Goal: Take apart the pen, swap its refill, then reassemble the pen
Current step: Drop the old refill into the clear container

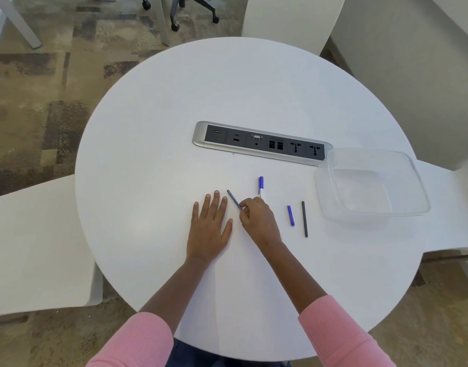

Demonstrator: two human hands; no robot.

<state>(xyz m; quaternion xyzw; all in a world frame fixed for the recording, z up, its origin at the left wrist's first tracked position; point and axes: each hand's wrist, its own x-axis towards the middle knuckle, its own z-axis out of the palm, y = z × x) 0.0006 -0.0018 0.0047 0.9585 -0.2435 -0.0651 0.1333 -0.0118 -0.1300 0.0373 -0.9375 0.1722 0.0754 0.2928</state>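
Pen in pieces on the round white table (174, 107). Right hand (258, 221) pinching one end of a thin dark refill (234, 199) between fingertips, the rod slanting away to the far left, its free end just off the fingertips of the left hand (210, 229). Left hand flat on the table, fingers spread and released, grasping nothing. Pen barrel (261, 186), blue with a white near end, lying just beyond the right hand's knuckles. Further right, a small blue cap (290, 215), then a second dark refill (304, 219), well apart from the held one. Clear plastic container (370, 186) at the far right, beside the socket strip (262, 143)

Probably the swap itself under way; which rod is the old one and which the new, impossible to tell from here. To do it well: keep the two rods well apart so no mix-up. Bring the idle left hand to the barrel and steady it. Grip the rod nearer its middle for better aim, check which end carries the tip, line it up with the barrel's axis, slide in straight without forcing. Mind the cap: small and round, likely to roll
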